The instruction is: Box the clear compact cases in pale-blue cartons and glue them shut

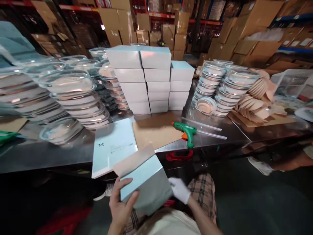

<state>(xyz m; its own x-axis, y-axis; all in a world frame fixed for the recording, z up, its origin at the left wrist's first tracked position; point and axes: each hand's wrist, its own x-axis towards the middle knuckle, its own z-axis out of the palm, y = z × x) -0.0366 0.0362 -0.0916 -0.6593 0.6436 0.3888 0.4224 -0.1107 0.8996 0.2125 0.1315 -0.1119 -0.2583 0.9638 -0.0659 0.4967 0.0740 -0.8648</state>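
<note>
Both hands clamp a pale blue box [144,182] over the lap, below the tabletop [220,130]: left hand [121,205] on one corner, gloved right hand [180,190] on the opposite edge. It looks light, stiff cardboard, crushable; best held by its edges.

Lighting: overhead, moderate; glare on steel counter [220,130] and glass dishes [68,85]. Floor dark, shadowed. Edges stretched, wide-angle. Left margin blurred; centre sharp.

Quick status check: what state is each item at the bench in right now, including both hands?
Light blue box: held at lap, end flap open.
Left hand: bare, gripping the box.
Right hand: white glove, against the box's right side.
Flat box blank: unfolded, lying on table edge.
Glue gun: lying on table, unheld.
Finished boxes: closed, stacked.
</note>
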